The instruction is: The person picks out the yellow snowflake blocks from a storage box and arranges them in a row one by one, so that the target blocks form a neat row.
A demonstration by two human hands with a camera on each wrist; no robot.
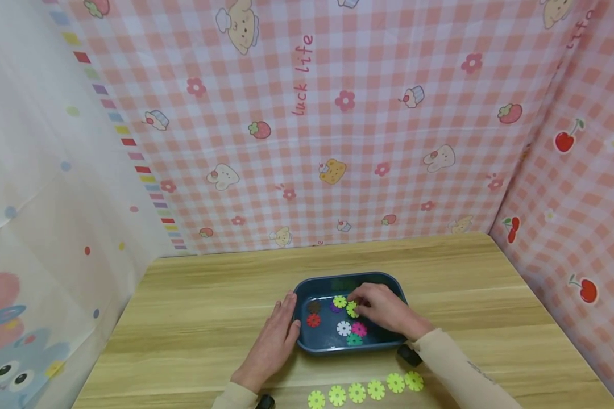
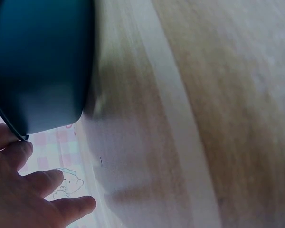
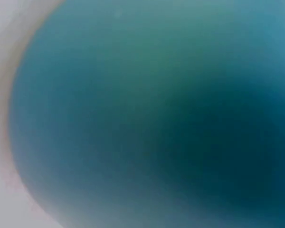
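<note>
A dark blue tray (image 1: 332, 351) sits on the wooden table with several notched plastic snowflake discs inside. My left hand (image 1: 275, 335) rests against the tray's left rim, its fingers mostly straight; the left wrist view shows fingertips (image 2: 80, 206) spread below the tray's outer wall (image 2: 42, 61). Reaching in over the right side, my right hand (image 1: 386, 307) pinches a yellow-green snowflake disc (image 1: 352, 309) between thumb and forefinger. Another yellow-green disc (image 1: 340, 301) overlaps a purple disc (image 1: 335, 308) just left of those fingertips. The right wrist view holds only the tray's blurred blue surface (image 3: 109, 118).
Also in the tray lie brown (image 1: 314, 307), red (image 1: 314, 320), white (image 1: 344, 328), pink (image 1: 359, 329) and green (image 1: 355, 339) discs. A row of yellow-green discs (image 1: 357, 392) lies on the table (image 1: 199, 335) in front. Patterned cloth (image 1: 307, 142) hangs behind and at both sides.
</note>
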